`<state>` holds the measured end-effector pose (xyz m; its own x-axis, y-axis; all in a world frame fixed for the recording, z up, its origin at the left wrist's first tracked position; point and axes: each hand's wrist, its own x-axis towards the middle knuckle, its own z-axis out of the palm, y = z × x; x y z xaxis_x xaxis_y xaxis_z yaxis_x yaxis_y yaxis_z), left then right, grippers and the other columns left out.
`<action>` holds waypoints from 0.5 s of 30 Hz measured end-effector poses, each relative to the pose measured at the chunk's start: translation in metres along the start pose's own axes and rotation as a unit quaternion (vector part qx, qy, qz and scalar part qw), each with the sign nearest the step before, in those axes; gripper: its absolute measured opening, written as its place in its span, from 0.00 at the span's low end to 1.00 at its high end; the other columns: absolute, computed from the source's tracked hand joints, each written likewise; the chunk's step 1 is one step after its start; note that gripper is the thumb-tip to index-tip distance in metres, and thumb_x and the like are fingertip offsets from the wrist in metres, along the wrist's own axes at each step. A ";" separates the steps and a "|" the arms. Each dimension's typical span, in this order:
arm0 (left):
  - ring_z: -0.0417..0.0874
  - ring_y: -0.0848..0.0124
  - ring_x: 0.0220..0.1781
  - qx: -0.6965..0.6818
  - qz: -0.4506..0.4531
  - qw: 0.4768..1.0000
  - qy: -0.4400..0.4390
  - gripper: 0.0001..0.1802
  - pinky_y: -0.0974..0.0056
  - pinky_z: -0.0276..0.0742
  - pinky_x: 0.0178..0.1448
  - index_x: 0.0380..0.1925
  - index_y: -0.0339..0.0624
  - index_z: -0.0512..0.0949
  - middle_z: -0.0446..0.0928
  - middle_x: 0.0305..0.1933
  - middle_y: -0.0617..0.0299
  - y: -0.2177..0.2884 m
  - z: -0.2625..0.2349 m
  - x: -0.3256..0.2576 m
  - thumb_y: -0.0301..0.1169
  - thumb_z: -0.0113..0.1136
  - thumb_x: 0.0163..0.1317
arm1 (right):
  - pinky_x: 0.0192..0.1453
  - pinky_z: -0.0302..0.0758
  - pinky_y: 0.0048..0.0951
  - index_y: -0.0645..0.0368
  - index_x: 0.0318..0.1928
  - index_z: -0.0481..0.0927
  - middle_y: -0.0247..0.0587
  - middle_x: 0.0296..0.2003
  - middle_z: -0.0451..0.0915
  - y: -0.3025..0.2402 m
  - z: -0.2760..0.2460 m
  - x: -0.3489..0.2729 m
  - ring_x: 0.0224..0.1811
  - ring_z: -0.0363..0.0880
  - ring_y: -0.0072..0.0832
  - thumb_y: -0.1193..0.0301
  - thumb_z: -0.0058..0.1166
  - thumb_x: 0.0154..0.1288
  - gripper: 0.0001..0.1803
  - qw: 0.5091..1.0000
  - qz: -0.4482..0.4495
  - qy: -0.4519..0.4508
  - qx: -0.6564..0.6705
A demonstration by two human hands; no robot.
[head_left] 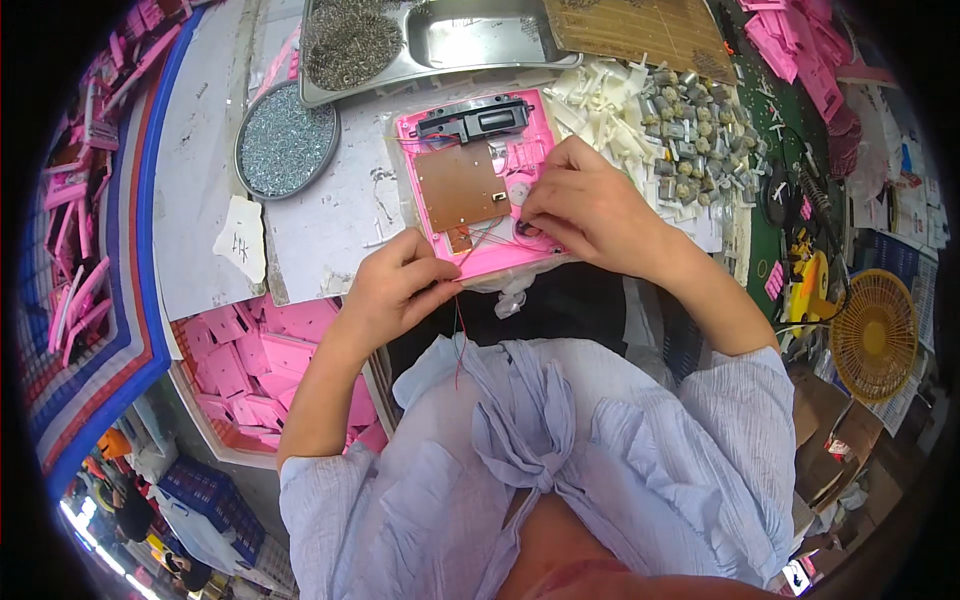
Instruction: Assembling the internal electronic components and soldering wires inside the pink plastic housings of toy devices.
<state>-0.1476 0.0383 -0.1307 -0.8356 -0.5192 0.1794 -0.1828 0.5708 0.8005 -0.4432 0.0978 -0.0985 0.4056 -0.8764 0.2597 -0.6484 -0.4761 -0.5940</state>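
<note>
A pink plastic housing (490, 264) lies face up at the table's near edge. Inside it are a brown circuit board (455, 185), a long black module (475, 121) along the far side, and loose thin wires. At the housing's near left corner, my left hand (402, 285) pinches thin wires (461, 335), whose ends dangle below the table edge. My right hand (592, 212) reaches over the housing's right side, its thumb and fingers closed on a small round black part (525, 229). The fingers partly cover that part.
A round dish of small screws (287, 142) stands at the left, below a steel tray (485, 35) with more small metal parts. White plastic pieces (595, 100) and small grey motor-like parts (700, 130) are heaped right. Pink parts fill a bin (225, 455) lower left. A yellow fan (874, 335) stands right.
</note>
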 end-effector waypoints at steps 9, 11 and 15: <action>0.78 0.64 0.29 -0.001 0.010 1.000 0.006 0.11 0.60 0.75 0.34 0.36 0.41 0.85 0.72 0.30 0.60 -0.002 0.000 0.000 0.28 0.77 0.54 | 0.55 0.77 0.43 0.56 0.39 0.85 0.34 0.45 0.84 0.007 0.006 -0.004 0.51 0.77 0.43 0.71 0.73 0.51 0.14 0.998 -0.051 -0.005 -0.021; 0.78 0.64 0.29 -0.002 0.017 1.000 -0.004 0.11 0.60 0.75 0.34 0.36 0.40 0.85 0.72 0.30 0.59 -0.001 -0.002 0.004 0.27 0.77 0.54 | 0.56 0.77 0.43 0.55 0.39 0.85 0.34 0.46 0.84 0.012 0.006 -0.008 0.53 0.77 0.43 0.71 0.73 0.51 0.14 0.998 -0.058 0.014 -0.015; 0.78 0.62 0.29 0.029 0.027 0.999 -0.032 0.11 0.59 0.75 0.33 0.35 0.40 0.84 0.72 0.29 0.59 0.004 -0.008 0.005 0.26 0.76 0.53 | 0.57 0.77 0.42 0.55 0.40 0.85 0.34 0.44 0.85 0.011 -0.002 -0.010 0.53 0.79 0.41 0.71 0.70 0.55 0.11 0.998 -0.050 0.018 -0.018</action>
<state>-0.1487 0.0333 -0.1219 -0.8757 -0.4469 0.1829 -0.1651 0.6331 0.7563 -0.4559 0.1016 -0.1058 0.4457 -0.8266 0.3436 -0.6288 -0.5623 -0.5371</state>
